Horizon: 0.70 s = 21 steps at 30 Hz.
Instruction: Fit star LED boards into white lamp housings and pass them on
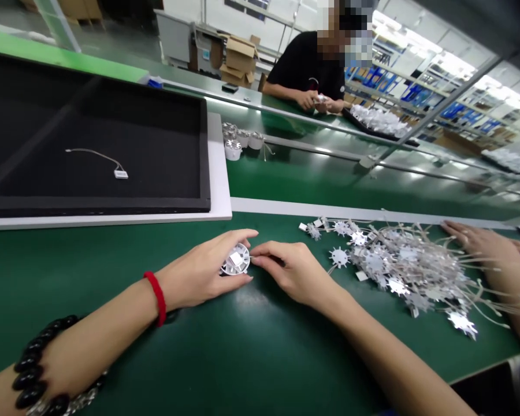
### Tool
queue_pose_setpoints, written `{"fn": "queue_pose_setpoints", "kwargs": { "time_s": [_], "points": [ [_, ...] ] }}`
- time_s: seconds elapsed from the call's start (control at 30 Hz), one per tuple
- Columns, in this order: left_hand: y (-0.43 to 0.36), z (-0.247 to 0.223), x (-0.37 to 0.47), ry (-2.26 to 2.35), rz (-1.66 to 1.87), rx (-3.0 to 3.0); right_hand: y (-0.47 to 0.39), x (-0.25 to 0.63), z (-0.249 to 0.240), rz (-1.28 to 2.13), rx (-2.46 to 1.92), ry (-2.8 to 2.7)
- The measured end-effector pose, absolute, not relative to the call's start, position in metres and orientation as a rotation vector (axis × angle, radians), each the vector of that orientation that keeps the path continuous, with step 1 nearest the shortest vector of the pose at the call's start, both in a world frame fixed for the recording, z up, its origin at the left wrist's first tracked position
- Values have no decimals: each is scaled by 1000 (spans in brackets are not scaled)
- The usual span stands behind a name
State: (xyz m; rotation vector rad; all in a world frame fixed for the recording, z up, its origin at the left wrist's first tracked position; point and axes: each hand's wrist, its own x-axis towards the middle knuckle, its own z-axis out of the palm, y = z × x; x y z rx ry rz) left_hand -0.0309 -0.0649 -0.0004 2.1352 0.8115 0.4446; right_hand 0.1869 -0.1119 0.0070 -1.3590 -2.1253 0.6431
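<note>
My left hand (199,268) is curved around a round white plastic housing (236,261) just above the green tabletop. Inside the housing's ring sit silvery metal and a small white block. Thumb and index finger of my right hand (292,266) are pinched at the housing's right edge, on what looks like a thin pale wire whose end is mostly hidden. To the right of that hand lies a pile of star-shaped metal plates (398,260) with thin white wires and small white blocks.
A black tray (205,156) at left holds one small white block (121,174) with a wire. Several round white housings (233,149) stand behind. Another person's hand (489,248) rests beside the pile. Across the bench a person (305,69) handles a small white part.
</note>
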Motion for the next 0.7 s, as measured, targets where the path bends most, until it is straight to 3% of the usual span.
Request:
{"fn": "queue_pose_setpoints", "kwargs": {
  "time_s": [0.43,0.7],
  "points": [
    [-61,3,-30,769,436,2157,-117,185,2,-175,-1235,-2528],
    [-52,-1,-42,726,494,2315,-118,185,3,-12,-1234,-2475]
  ]
}}
